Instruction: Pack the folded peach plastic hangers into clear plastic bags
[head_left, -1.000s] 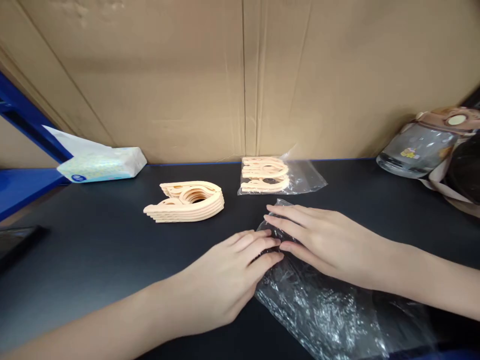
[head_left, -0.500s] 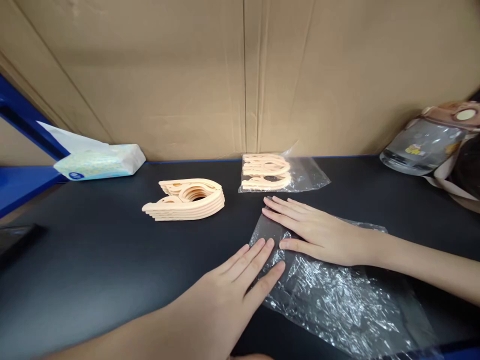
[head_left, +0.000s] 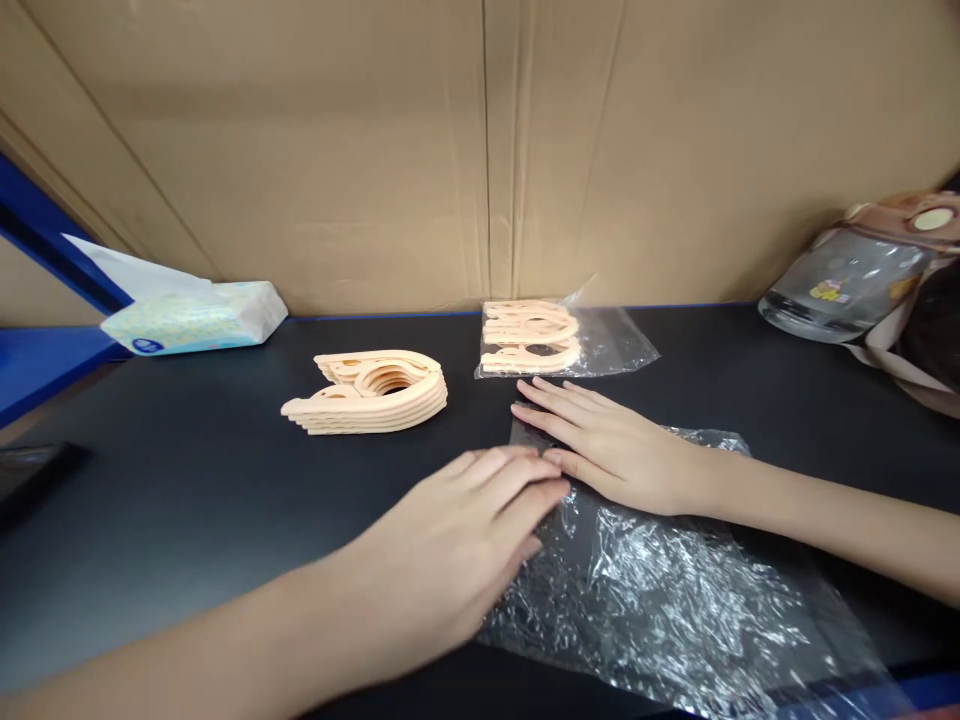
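Observation:
A large clear plastic bag (head_left: pixel 675 580), crinkled and shiny, lies over the black tabletop at the right front. My right hand (head_left: pixel 615 445) rests flat on its upper left part, fingers stretched toward the back. Close beside it, my left hand (head_left: pixel 465 545) arches over the bag's left edge with bent fingers, their tips near my right thumb. Its thumb shows apart below the index finger, and I see nothing held. Left of the hands sits a stack of peach folding hangers (head_left: pixel 375 410). Behind my right hand, a smaller clear bag (head_left: pixel 615 340) contains more peach folded hangers (head_left: pixel 529 335).
A tissue pack (head_left: pixel 202 318) with one sheet sticking out stands at the back left. A dark flat object (head_left: pixel 34 475) lies at the left edge. At the back right, a clear bottle (head_left: pixel 832 285) with a brown lid leans over. Cardboard (head_left: pixel 360 150) walls the back.
My left hand has gone from lying flat to arched, its fingers bending toward my right hand. My right hand has shifted slightly left. The bag's left part has moved a little.

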